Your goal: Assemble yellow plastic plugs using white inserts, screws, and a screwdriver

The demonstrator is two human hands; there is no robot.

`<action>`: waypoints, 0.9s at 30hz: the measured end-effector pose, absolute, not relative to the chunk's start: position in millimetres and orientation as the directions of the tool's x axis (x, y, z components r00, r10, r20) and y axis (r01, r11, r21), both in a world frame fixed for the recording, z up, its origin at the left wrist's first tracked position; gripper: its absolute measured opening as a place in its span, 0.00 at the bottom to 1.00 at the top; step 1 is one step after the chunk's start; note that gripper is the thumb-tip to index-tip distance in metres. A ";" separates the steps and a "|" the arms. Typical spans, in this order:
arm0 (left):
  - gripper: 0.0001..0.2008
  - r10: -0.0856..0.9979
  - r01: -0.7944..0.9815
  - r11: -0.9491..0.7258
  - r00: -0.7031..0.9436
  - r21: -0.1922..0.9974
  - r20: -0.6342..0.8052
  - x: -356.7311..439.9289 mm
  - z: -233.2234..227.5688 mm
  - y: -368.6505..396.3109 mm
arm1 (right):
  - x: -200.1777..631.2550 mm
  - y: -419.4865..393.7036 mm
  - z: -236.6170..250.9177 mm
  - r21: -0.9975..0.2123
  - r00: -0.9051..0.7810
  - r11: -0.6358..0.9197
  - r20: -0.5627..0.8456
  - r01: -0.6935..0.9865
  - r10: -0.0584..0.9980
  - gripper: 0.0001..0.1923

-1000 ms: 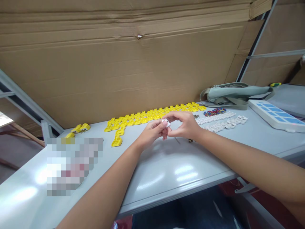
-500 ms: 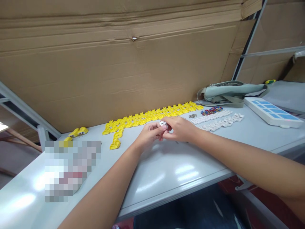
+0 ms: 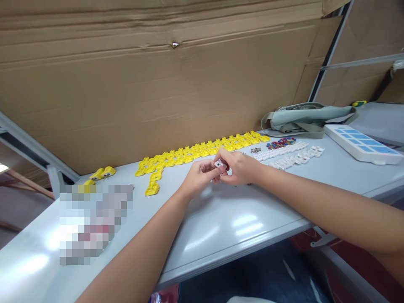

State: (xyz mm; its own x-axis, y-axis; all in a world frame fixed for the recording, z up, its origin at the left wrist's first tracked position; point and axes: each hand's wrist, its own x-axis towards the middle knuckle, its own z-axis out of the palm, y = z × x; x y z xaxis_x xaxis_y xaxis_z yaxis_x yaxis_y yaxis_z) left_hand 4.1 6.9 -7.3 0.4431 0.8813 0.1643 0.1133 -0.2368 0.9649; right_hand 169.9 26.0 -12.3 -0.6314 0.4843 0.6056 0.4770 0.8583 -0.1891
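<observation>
Mid-frame, just above the grey table (image 3: pixel 221 227): left hand (image 3: pixel 198 179) and right hand (image 3: pixel 240 168) meeting fingertip to fingertip, both pinched shut on one small white part (image 3: pixel 219 163). Part held clear of the tabletop, between thumbs and forefingers; too small to tell whether a second piece sits inside it.

Likely step in hand: fitting or pressing something into the white part, judging from the two-handed pinch. Next move probably calling for a steady squeeze with the part kept square, and a light enough grip not to let it flick away.

Behind the hands, toward centre left: long row of yellow clips (image 3: pixel 195 153) along the cardboard wall (image 3: pixel 158 84). Right of centre: rows of white parts (image 3: pixel 290 155), a small heap of red and blue bits (image 3: pixel 280 143), a few dark screws (image 3: pixel 255 150). Far right: white tray with blue cells (image 3: pixel 362 145) and a grey-green bag (image 3: pixel 303 118).
</observation>
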 end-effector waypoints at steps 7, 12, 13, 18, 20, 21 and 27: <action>0.10 0.871 0.240 -0.347 0.441 0.907 0.217 8.5 1.5 -1.9 | 176.5 36.3 -18.4 0.006 -0.676 0.903 0.664 0.430 0.318 0.07; 0.10 0.862 0.338 -0.415 0.444 0.845 0.246 6.3 2.1 -1.9 | 180.8 38.6 -17.2 0.023 -0.717 0.916 0.631 0.400 0.297 0.06; 0.10 0.861 0.363 -0.425 0.446 0.829 0.245 4.9 2.1 -1.2 | 181.8 38.6 -16.2 -0.013 -0.723 0.921 0.615 0.390 0.315 0.06; 0.11 0.842 0.488 -0.526 0.418 0.697 0.342 -3.2 -0.8 3.8 | 184.8 38.5 -10.8 -0.464 -0.755 0.859 0.479 0.215 0.448 0.15; 0.12 0.814 0.517 -0.578 0.417 0.631 0.404 -4.7 -2.5 5.4 | 183.0 39.6 -10.6 -0.644 -0.724 0.749 0.441 0.157 0.531 0.15; 0.11 0.802 0.530 -0.597 0.418 0.603 0.427 -4.9 -3.2 5.9 | 181.6 40.5 -11.1 -0.711 -0.701 0.689 0.420 0.141 0.577 0.14; 0.09 0.790 0.442 -0.613 0.314 0.655 0.527 -2.1 -4.1 5.6 | 174.9 46.2 -15.5 -0.860 -0.547 0.480 0.320 0.175 0.773 0.10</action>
State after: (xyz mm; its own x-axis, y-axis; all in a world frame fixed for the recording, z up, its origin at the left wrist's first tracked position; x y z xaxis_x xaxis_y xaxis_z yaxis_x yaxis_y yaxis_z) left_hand -2.1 5.6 -4.1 0.3141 0.7895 0.5272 0.4418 -0.6131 0.6549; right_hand 174.9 46.2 -15.5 -0.5474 0.7732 0.3200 0.1747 0.4796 -0.8599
